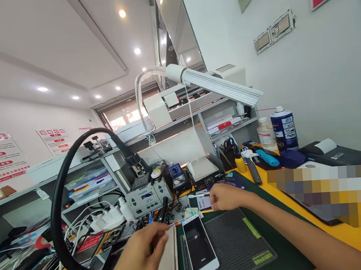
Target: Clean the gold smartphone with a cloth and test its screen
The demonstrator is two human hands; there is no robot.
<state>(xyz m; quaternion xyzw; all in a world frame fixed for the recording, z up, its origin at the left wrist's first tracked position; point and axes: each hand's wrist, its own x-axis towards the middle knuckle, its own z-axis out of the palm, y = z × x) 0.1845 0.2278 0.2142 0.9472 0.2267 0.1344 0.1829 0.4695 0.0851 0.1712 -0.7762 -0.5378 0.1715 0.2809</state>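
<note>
A white smartphone [200, 248], its dark screen lit with a small logo, lies face up on a black perforated mat [236, 241]. My left hand [141, 251] is left of the phone, fingers half curled, with a gap between thumb and forefinger. Its forefinger tip is close to a thin orange-and-white stick [177, 223]; contact is unclear. Beneath that hand is a gold, flat device [168, 260]. Beyond the phone, my right hand [228, 196] has its fingers closed beside a small blue-and-white card-like item [203, 202]. A thin white rod [198, 196] reaches towards those fingertips; whether they grip it is hidden.
A thick black hose [56, 199] loops at the left, near the soldering station [146, 198]. Loose phone parts and white cables crowd the left side. A black-and-white control box [205, 172], a yellow bottle [240, 164] and a spray can [284, 128] stand at the back.
</note>
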